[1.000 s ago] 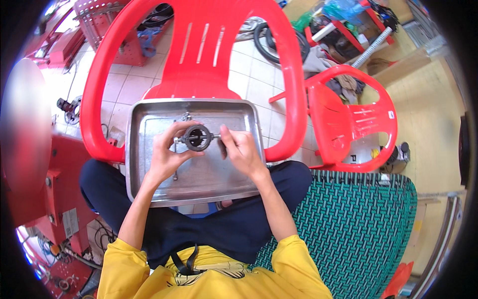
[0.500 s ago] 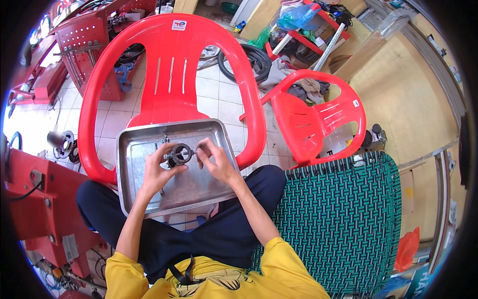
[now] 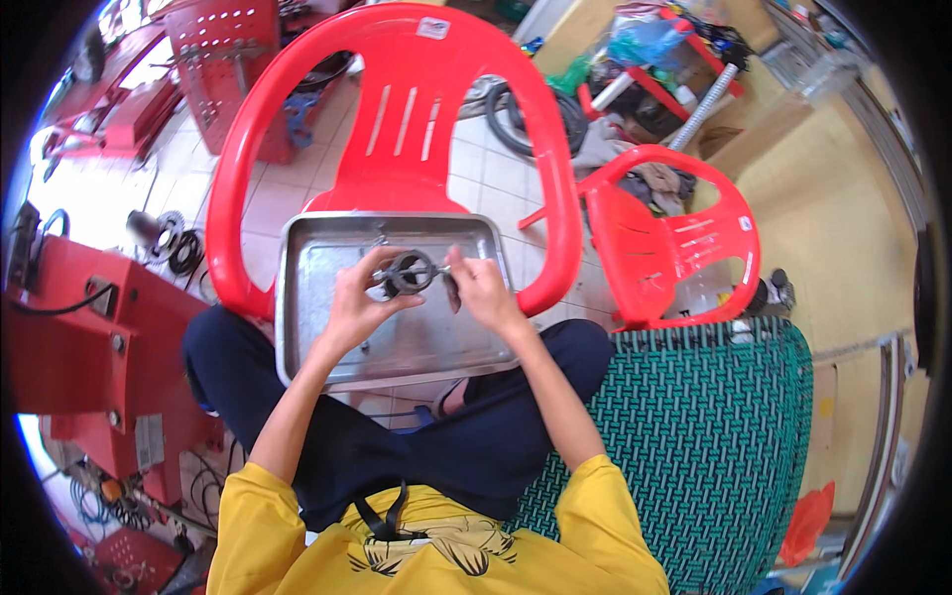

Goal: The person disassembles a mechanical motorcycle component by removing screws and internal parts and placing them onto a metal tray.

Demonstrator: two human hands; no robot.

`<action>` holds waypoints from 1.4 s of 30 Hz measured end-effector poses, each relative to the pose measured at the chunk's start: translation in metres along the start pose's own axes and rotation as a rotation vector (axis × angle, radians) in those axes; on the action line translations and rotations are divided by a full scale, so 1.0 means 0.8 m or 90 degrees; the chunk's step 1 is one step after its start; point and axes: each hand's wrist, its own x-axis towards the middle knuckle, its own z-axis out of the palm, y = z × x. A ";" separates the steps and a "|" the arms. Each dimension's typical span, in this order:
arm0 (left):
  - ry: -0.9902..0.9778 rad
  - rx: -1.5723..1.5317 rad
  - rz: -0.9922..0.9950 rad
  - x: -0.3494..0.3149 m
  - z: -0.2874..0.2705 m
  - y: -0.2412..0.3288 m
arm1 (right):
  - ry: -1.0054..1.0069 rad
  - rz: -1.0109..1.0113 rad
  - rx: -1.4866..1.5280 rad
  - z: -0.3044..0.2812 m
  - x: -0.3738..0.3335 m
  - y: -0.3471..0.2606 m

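Note:
My left hand [image 3: 359,299] is closed on a dark, ring-shaped metal part [image 3: 430,269], thumb and fingers at its left side. The part is hollow and has a short stem on its right. At that stem my right hand [image 3: 480,292] is closed in a pinch; its fingertips partly hide what lies between them. Both hands are above a shallow metal tray [image 3: 436,352]. Small metal pieces lie in the tray, one near its far edge and another partly hidden by my left hand.
The tray is at the front of a red plastic chair [image 3: 402,109]. A smaller red chair [image 3: 674,238] stands to the right, beyond a green woven seat [image 3: 709,436]. Red machinery [image 3: 89,342] is at the left. A coiled black hose [image 3: 511,134] lies on the tiled floor.
The whole view has shifted, so chairs and tray appear farther right and slightly higher. My hands stay at the ring-shaped part, which looks a little turned; my right fingers have changed their pose.

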 end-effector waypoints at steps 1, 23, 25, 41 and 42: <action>0.016 0.001 -0.002 0.002 0.000 0.000 | -0.017 -0.020 0.018 -0.004 0.003 -0.013; -0.055 -0.087 0.076 0.006 -0.007 -0.006 | 0.105 -0.154 -0.053 0.013 -0.026 -0.047; -0.077 -0.063 0.078 0.006 -0.008 -0.004 | 0.077 -0.115 -0.102 0.007 -0.026 -0.041; -0.054 -0.077 0.060 0.006 -0.006 0.001 | 0.064 -0.054 -0.009 0.015 -0.024 -0.026; -0.059 -0.078 0.067 0.006 -0.004 0.002 | 0.051 -0.033 -0.030 0.013 -0.025 -0.018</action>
